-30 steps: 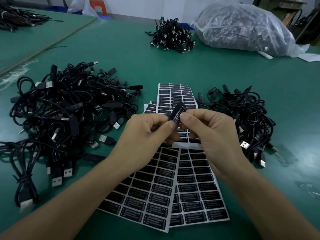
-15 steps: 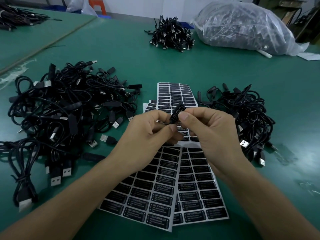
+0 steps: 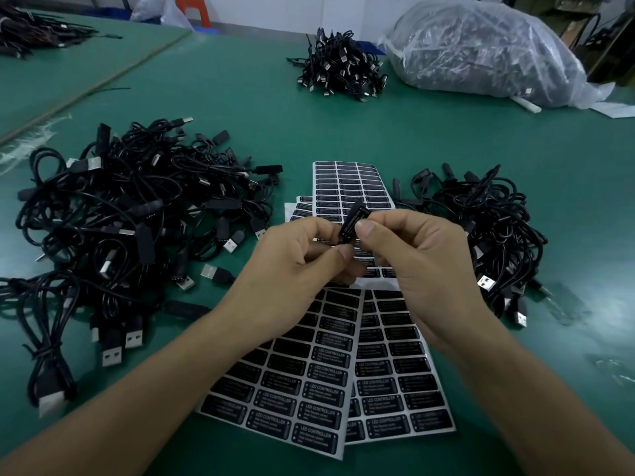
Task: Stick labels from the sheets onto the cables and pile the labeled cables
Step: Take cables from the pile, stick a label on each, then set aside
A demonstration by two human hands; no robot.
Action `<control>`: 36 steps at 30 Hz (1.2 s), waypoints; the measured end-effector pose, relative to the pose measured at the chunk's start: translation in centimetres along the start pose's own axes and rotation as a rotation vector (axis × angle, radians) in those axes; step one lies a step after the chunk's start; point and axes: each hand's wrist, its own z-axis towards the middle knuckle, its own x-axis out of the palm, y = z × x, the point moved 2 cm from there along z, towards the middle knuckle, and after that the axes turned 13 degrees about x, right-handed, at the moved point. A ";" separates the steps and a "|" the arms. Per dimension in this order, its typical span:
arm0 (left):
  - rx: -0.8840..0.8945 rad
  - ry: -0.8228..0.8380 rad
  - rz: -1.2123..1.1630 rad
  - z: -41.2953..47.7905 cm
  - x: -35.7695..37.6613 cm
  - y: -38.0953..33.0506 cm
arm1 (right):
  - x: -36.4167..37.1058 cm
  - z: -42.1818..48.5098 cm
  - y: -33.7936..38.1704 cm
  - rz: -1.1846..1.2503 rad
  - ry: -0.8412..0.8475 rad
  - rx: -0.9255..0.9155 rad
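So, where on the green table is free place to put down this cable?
Bare table lies between the far small cable pile and the label sheets, and along the right edge beyond the right cable pile. The left cable pile and the sheets crowd the near middle.

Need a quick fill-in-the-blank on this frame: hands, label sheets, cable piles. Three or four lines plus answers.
1. Both hands, left hand and right hand, pinch one small black ____ printed LED CONTROLLER.
2. The label sheets lie flat on the ____ table mat.
3. The larger cable pile sits on the person's ____ side; a smaller pile is opposite.
4. The far clear ____ is full of dark parts.

Answers: module; green; left; bag
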 end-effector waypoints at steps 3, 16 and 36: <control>-0.002 0.001 0.009 0.0 0.0 0.1 | 0.0 0.0 0.0 0.019 0.011 0.018; 0.006 0.013 0.023 0.0 0.0 0.1 | 0.2 -0.2 0.0 0.008 -0.029 0.009; -0.004 0.001 -0.035 0.0 0.1 -0.1 | 1.0 -0.6 0.4 -0.069 -0.128 -0.134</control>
